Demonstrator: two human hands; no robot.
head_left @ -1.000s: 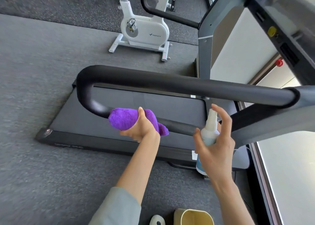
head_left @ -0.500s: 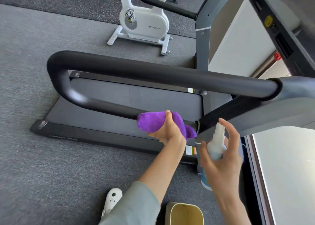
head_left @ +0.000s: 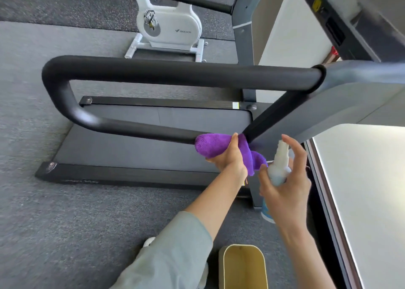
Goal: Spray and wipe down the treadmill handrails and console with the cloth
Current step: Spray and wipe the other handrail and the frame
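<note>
Purple cloth [head_left: 215, 145] is wrapped round the lower bar of the treadmill handrail [head_left: 140, 129], right where it meets the frame, so one pass covers the whole tube. My left hand [head_left: 230, 162] grips it from underneath, arm stretched forward. My right hand [head_left: 285, 190] holds the spray bottle [head_left: 279, 168] upright just beside it, index finger raised over the nozzle, ready for another squirt I guess.

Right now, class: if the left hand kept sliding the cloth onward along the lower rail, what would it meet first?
Probably the grey upright where the lower handrail ends; the purple cloth in the left hand looks almost there, though depth is unclear.
</note>
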